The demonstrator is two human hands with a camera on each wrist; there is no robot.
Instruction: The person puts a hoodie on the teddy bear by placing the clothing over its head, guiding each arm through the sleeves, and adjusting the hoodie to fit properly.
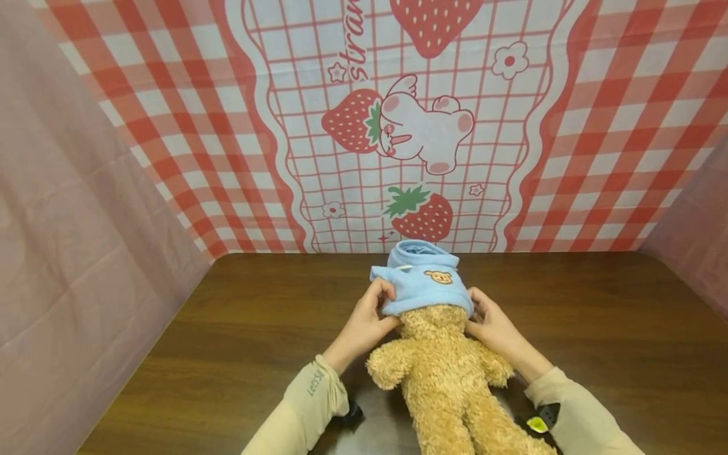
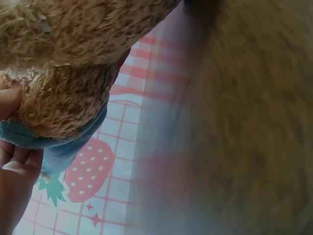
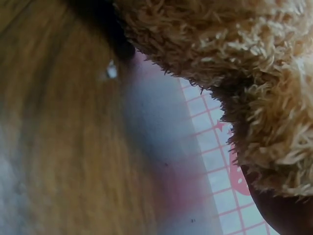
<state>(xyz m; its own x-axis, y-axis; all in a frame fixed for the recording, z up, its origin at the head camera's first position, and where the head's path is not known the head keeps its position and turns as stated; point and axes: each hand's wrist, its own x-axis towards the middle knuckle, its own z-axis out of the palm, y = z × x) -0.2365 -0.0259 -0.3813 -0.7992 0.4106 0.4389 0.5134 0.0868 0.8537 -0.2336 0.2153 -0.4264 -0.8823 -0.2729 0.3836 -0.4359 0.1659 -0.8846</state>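
A tan plush teddy bear [image 1: 440, 373] lies on its back on the table, legs toward me. Over its head sits a light blue sweater [image 1: 429, 287] with a small bear-face patch, hiding the ears and upper face. My left hand [image 1: 366, 322] pinches the sweater's lower hem on the left side; in the left wrist view, its thumb lies on the fur and the fingers [image 2: 19, 161] hold the blue edge. On the opposite side my right hand [image 1: 497, 328] grips the hem, fingertips partly hidden. The right wrist view shows mostly bear fur [image 3: 274, 107].
The dark wooden table [image 1: 239, 354] runs back to a red-and-white checked cloth [image 1: 188, 126] with strawberry prints. Pinkish curtains [image 1: 85, 208] hang at both sides. Dark wrist devices [image 1: 548, 414] show at both sleeves.
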